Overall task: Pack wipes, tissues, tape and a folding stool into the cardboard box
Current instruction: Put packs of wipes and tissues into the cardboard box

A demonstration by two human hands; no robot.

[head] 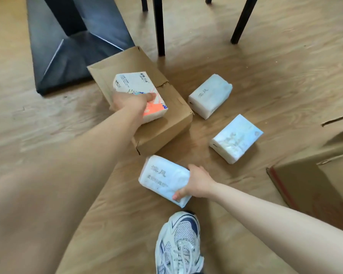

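My left hand [130, 102] grips a white tissue pack with an orange and blue print [136, 89], which rests on top of a flat closed cardboard parcel [162, 127] on the floor. Nearer to me, my right hand [195, 183] holds the right end of a white tissue pack [162, 178] lying on the wood floor. Two more white tissue packs lie to the right: one further away [210, 95] and one closer [236, 138]. The large open cardboard box [313, 184] stands at the right edge, partly cut off.
A black table base [71, 46] sits on the floor at the upper left. Black chair legs [159, 26] stand behind the parcel. My white and navy sneaker [178, 244] is at the bottom centre.
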